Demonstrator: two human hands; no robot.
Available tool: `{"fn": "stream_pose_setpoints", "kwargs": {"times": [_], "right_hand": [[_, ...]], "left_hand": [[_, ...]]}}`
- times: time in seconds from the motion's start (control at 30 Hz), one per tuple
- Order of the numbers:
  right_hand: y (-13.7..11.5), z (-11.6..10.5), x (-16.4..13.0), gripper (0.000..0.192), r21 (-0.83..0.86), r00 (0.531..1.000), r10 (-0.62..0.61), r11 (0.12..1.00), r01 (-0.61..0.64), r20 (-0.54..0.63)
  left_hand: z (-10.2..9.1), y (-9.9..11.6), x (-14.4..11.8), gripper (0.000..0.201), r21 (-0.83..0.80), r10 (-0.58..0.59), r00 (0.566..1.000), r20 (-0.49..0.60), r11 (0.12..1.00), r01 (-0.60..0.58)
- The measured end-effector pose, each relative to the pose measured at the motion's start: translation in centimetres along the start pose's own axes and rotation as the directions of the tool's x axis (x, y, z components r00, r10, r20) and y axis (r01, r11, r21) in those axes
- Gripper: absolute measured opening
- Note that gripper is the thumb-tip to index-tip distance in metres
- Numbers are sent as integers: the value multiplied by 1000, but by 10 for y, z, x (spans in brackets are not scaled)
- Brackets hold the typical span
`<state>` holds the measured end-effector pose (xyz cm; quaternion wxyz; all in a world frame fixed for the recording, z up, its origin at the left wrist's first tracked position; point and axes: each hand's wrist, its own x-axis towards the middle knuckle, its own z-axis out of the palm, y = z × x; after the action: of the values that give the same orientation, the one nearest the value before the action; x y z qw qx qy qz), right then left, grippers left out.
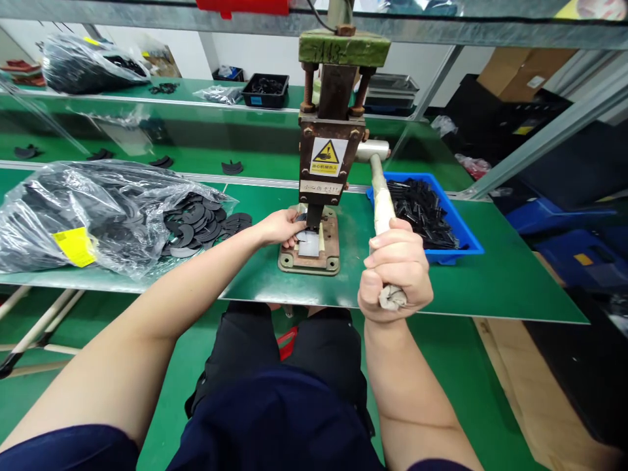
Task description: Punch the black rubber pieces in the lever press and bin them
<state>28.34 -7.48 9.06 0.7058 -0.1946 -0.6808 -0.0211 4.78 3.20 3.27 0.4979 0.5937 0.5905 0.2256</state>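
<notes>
At frame centre, a part [308, 243] is steadied under the press [328, 163] by the left hand's [282, 227] fingertips; the lever [383, 209] is clenched in the right hand [395, 271], seemingly ready for a firm downward pull.

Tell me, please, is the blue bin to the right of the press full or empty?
Partly full: the blue bin holds a heap of black parts, though bare blue floor shows near its front edge.

1. A green workbench [490, 281] carried a hand press [321, 176] on its metal base.
2. A clear bag of black parts [88, 216] lay to the left.
3. A blue bin [461, 239] sat to the right.
</notes>
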Motion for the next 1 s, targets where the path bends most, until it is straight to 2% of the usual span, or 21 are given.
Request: {"fn": "stream_pose_setpoints", "kwargs": {"times": [0.17, 0.33, 0.47, 0.57, 0.77, 1.0], "right_hand": [[0, 5, 2, 17, -7, 999, 7, 1000, -7, -43], [0, 6, 1, 19, -24, 998, -6, 1000, 5, -64], [0, 4, 1, 18, -22, 999, -2, 1000, 2, -33], [1, 0, 1, 16, -12, 1000, -4, 1000, 4, -3], [1, -5, 1, 14, -9, 999, -12, 1000, 13, 37], [1, -1, 1, 15, -22, 1000, -1, 1000, 1, 2]], "left_hand": [[5, 3, 3, 39, -25, -101, 995, -20, 995, 101], [1, 13, 8, 37, -23, -151, 988, -15, 988, 150], [-2, 19, 6, 34, -17, -173, 984, 44, 985, 174], [-2, 15, 2, 39, -64, -156, 984, 81, 985, 161], [-1, 2, -6, 45, -236, -155, 988, 5, 960, 152], [4, 13, -5, 31, -97, -166, 986, -33, 982, 162]]}}
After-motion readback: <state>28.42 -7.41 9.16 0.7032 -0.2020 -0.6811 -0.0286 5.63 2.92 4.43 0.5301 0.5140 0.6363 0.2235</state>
